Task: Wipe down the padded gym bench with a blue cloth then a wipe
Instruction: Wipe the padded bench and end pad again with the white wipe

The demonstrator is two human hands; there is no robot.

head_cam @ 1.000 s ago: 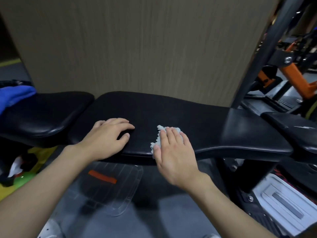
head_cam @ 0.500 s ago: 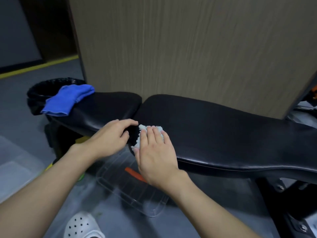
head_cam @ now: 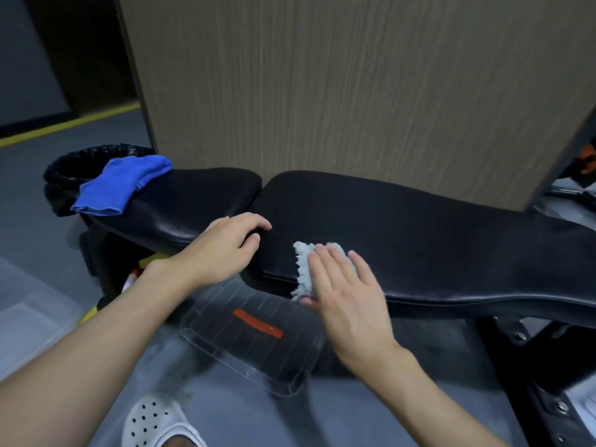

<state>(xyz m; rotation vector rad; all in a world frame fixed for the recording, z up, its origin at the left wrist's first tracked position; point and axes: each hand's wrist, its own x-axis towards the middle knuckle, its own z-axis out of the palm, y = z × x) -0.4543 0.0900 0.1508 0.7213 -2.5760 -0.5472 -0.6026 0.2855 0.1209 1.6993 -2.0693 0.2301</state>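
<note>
A pale wood-grain panel [head_cam: 354,91] fills the upper middle and right of the frame, standing behind everything else. Below it the black padded bench [head_cam: 451,240] runs across the frame from left of centre to the right edge, made of a long pad on the right and a shorter seat pad [head_cam: 193,201] on the left, with a narrow gap between them. Grey floor [head_cam: 32,195] shows at the left and along the bottom, crossed by a yellow line [head_cam: 64,127] in the upper left.

A clear plastic tray [head_cam: 251,337] with an orange strip [head_cam: 258,322] lies on the floor below the bench, in the lower centre. A black bin bag [head_cam: 84,159] sits at the far left end of the bench. The blue cloth [head_cam: 119,185] lies crumpled on the left end of the seat pad, one edge hanging over towards the bag, well apart from both hands.

The left hand [head_cam: 222,250] rests at the gap between the pads, fingers loosely bent over the end of the long pad, grasping nothing. The right hand [head_cam: 348,304], just right of it, lies flat with straight fingers pressing the wipe [head_cam: 304,269] onto the near edge of the long pad. A white perforated shoe [head_cam: 151,417] shows at the bottom edge. The wipe is pale and bunched, its ragged left side sticking out from under the fingers
</note>
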